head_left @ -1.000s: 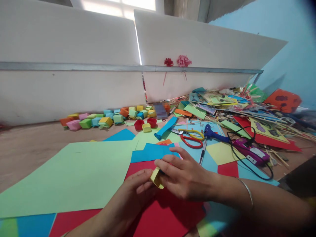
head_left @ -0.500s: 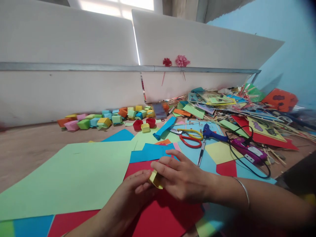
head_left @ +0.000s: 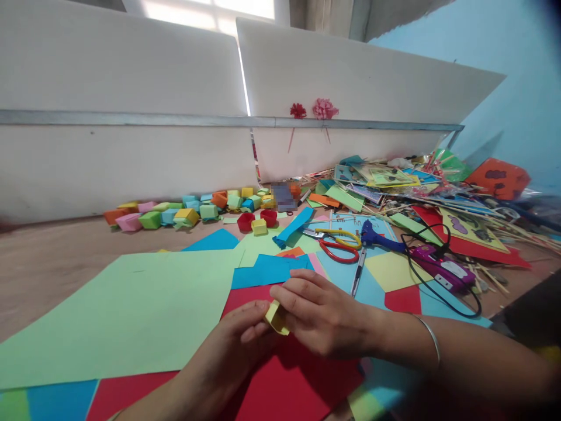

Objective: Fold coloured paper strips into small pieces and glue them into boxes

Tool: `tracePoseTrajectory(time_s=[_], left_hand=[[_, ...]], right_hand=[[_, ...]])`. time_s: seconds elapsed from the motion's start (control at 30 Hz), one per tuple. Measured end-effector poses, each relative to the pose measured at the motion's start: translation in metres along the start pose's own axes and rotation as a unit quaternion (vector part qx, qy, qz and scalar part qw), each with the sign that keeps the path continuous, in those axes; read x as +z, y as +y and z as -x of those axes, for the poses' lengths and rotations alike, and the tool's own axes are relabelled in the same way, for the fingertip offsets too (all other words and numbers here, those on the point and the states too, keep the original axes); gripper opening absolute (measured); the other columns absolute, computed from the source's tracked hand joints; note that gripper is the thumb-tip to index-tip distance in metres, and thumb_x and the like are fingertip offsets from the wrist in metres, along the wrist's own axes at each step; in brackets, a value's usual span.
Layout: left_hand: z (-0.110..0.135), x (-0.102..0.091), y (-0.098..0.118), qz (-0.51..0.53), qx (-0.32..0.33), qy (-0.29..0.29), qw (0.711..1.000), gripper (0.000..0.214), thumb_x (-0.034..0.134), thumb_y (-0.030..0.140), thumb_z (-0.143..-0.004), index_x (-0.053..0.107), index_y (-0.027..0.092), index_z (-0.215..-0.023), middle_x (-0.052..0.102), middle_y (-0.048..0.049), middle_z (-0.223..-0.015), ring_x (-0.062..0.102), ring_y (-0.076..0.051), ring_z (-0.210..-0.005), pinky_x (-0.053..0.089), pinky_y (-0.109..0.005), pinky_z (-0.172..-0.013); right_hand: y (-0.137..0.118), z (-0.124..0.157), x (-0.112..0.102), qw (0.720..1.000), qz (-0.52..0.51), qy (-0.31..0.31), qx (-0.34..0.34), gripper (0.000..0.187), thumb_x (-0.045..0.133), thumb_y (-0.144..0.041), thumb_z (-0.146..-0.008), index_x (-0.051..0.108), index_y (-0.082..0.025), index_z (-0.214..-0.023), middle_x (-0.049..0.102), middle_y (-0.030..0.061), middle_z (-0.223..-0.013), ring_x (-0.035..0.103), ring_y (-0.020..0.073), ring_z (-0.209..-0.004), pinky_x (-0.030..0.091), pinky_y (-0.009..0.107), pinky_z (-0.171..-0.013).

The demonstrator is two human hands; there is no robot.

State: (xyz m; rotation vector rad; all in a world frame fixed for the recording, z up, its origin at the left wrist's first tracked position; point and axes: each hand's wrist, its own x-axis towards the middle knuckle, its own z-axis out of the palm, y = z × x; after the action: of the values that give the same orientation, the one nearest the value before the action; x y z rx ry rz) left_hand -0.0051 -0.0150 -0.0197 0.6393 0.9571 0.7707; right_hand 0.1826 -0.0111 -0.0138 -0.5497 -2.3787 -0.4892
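Observation:
A small folded yellow paper box (head_left: 277, 320) is held between both hands, its hollow side facing me. My left hand (head_left: 245, 330) pinches its left edge with thumb and fingers. From the right, my right hand (head_left: 322, 313) has its fingers closed over the top and right side, hiding part of the box. Beneath the hands lies a red paper sheet (head_left: 302, 386). Just beyond them is a blue paper piece (head_left: 263, 272). A large light green sheet (head_left: 144, 316) spreads to the left of my left hand.
Scissors (head_left: 339, 245), a utility knife (head_left: 358, 272), a blue glue gun (head_left: 381, 238) and a purple power strip (head_left: 442, 269) with a cable lie to the right. Several coloured paper cubes (head_left: 151, 220) line the back. A heap of paper and sticks (head_left: 394, 175) fills the far right.
Both hands keep hold of the yellow paper box in nearly the same place. The right fingers have shifted very slightly, and the whole view has moved a little.

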Motion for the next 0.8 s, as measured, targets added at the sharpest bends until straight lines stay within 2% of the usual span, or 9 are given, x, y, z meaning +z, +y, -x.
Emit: tracePoseTrajectory(time_s=[0.13, 0.27, 0.37, 0.47, 0.6, 0.8], left_hand=[[0.0000, -0.0023, -0.0005, 0.048, -0.040, -0.009, 0.998, 0.017, 0.078, 0.030, -0.066, 0.070, 0.018, -0.074, 0.071, -0.0059, -0.087, 0.065, -0.024, -0.084, 0.052, -0.034, -0.081], [0.0017, -0.0027, -0.0001, 0.028, -0.032, -0.022, 0.999, 0.017, 0.077, 0.031, -0.066, 0.071, 0.018, -0.075, 0.071, -0.0068, -0.086, 0.065, -0.027, -0.091, 0.051, -0.036, -0.083], [0.0023, -0.0033, 0.0001, 0.010, -0.026, -0.028, 0.999, 0.018, 0.074, 0.035, -0.071, 0.072, 0.018, -0.078, 0.071, -0.0068, -0.083, 0.065, -0.028, -0.088, 0.051, -0.037, -0.081], [0.0011, -0.0039, -0.0003, 0.033, -0.028, -0.033, 0.999, 0.013, 0.072, 0.031, -0.074, 0.072, 0.018, -0.077, 0.070, -0.0052, -0.080, 0.065, -0.025, -0.085, 0.050, -0.035, -0.080], [-0.0008, -0.0032, -0.0014, 0.056, -0.032, -0.052, 0.997, 0.010, 0.072, 0.027, -0.073, 0.071, 0.017, -0.075, 0.070, -0.0055, -0.081, 0.064, -0.024, -0.087, 0.050, -0.033, -0.083], [-0.0007, -0.0045, -0.0029, 0.049, -0.027, -0.040, 0.998, 0.010, 0.071, 0.027, -0.073, 0.069, 0.019, -0.070, 0.069, -0.0048, -0.079, 0.064, -0.023, -0.080, 0.051, -0.031, -0.075]], right_hand=[[0.0000, 0.0001, 0.0007, 1.000, 0.005, -0.015, -0.005, 0.023, 0.039, -0.009, -0.095, 0.061, -0.009, -0.102, 0.063, 0.0117, -0.116, 0.050, 0.0203, -0.105, 0.036, 0.039, -0.103], [0.0001, -0.0009, 0.0000, 1.000, 0.015, -0.024, -0.003, 0.025, 0.038, -0.010, -0.096, 0.062, -0.012, -0.100, 0.060, 0.0117, -0.123, 0.048, 0.0205, -0.108, 0.038, 0.039, -0.103], [-0.0004, -0.0007, -0.0006, 1.000, 0.022, -0.011, 0.003, 0.026, 0.038, -0.010, -0.096, 0.063, -0.009, -0.104, 0.058, 0.0131, -0.129, 0.047, 0.0200, -0.114, 0.037, 0.037, -0.106], [-0.0014, 0.0003, -0.0007, 1.000, 0.027, 0.000, -0.004, 0.025, 0.041, -0.011, -0.095, 0.063, -0.006, -0.106, 0.057, 0.0139, -0.131, 0.046, 0.0215, -0.117, 0.036, 0.039, -0.107], [-0.0026, 0.0009, 0.0002, 0.999, 0.041, 0.000, 0.007, 0.027, 0.040, -0.013, -0.097, 0.063, -0.009, -0.110, 0.058, 0.0122, -0.131, 0.044, 0.0211, -0.121, 0.036, 0.040, -0.108], [-0.0014, 0.0011, 0.0021, 0.999, 0.031, 0.005, 0.025, 0.028, 0.039, -0.014, -0.098, 0.064, -0.011, -0.110, 0.059, 0.0098, -0.132, 0.044, 0.0190, -0.121, 0.038, 0.036, -0.107]])
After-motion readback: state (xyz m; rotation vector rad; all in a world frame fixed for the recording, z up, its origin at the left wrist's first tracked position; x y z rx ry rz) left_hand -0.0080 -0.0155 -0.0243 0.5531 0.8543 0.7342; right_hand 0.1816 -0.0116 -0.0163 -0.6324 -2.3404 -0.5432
